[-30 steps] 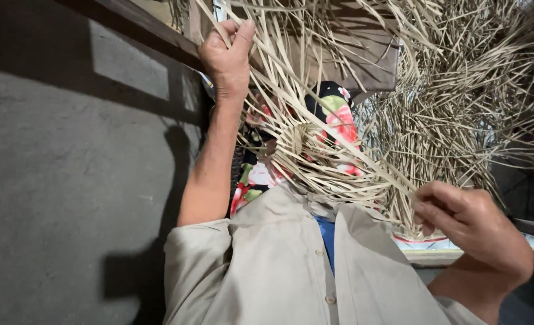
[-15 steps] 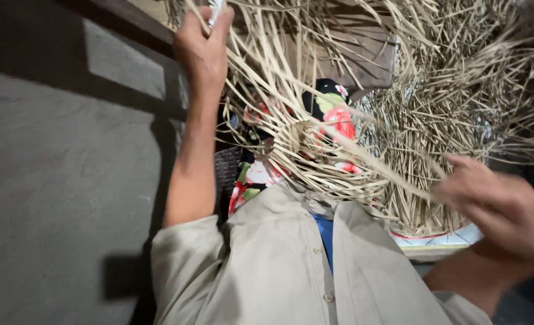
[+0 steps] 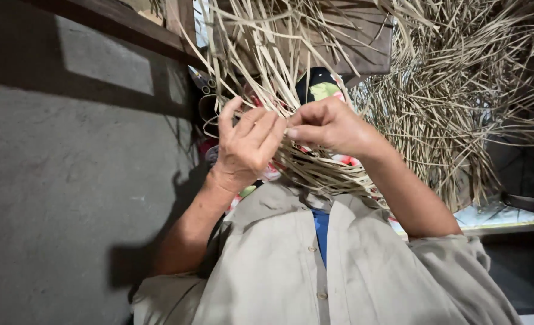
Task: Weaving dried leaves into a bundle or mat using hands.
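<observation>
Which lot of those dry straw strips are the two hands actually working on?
The woven bundle of strips at the middle, just above the beige shirt. The left hand and right hand pinch it together; the loose heap of strips at right lies untouched.

A grey wall [image 3: 68, 180] fills the left side of the view, with a lit patch and a shadow on it. A dark wooden beam [image 3: 116, 27] runs along its top edge. A beige shirt [image 3: 339, 271] with buttons covers the lower centre; a blue undershirt [image 3: 321, 225] shows at its opening. Colourful fabric [image 3: 324, 90] in red, green and black lies behind. A pale surface [image 3: 496, 219] sits at the right.
</observation>
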